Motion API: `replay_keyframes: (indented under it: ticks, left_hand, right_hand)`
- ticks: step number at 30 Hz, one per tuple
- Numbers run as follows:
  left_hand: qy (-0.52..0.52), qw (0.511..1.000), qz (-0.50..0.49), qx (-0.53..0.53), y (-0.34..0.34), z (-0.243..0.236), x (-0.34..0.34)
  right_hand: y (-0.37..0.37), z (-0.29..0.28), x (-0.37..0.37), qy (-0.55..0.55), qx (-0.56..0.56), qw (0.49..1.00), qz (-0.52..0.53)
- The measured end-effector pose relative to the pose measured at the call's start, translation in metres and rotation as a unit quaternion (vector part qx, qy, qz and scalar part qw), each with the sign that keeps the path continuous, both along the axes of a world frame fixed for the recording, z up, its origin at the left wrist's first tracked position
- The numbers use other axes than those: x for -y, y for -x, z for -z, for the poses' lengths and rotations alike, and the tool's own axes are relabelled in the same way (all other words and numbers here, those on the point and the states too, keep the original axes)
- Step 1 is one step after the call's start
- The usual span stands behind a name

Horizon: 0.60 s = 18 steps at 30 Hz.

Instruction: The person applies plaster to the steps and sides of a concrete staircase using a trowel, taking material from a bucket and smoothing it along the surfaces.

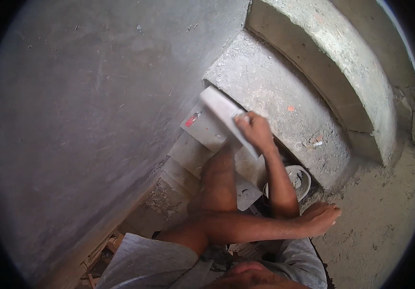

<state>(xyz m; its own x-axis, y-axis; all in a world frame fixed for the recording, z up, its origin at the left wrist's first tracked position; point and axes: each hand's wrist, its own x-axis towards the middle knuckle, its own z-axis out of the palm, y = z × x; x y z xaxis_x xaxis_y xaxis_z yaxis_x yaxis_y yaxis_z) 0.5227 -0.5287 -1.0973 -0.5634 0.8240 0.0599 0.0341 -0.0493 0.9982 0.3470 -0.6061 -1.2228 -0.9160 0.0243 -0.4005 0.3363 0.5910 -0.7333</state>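
My right hand is closed on a long, pale plastering float, blurred by motion. The float lies slantwise along the front face of a concrete step, and its far end is close to the grey wall. Crossing over my right forearm, my left arm reaches to the right. My left hand rests near the rough concrete edge, back up, with its fingers only partly showing and nothing seen in them. Beside my right forearm stands a pale bucket with grey material inside, partly hidden by the arm.
A smooth grey wall fills the left side. Curved steps rise at the upper right, with crumbs and a small orange chip on the tread. A red wrapper lies on a lower step. Loose debris gathers by the wall.
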Motion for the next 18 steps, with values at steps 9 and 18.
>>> replay_keyframes:
  ticks: [9,18]
  left_hand:
    - [-0.02,1.0,-0.005,-0.005,-0.015,0.008,-0.004]
    - [-0.036,0.999,-0.019,0.004,-0.012,0.006,-0.003]
  right_hand:
    - [0.012,0.036,-0.041,-0.1,-0.075,0.979,0.164]
    - [0.003,0.008,-0.01,-0.028,-0.06,0.974,-0.217]
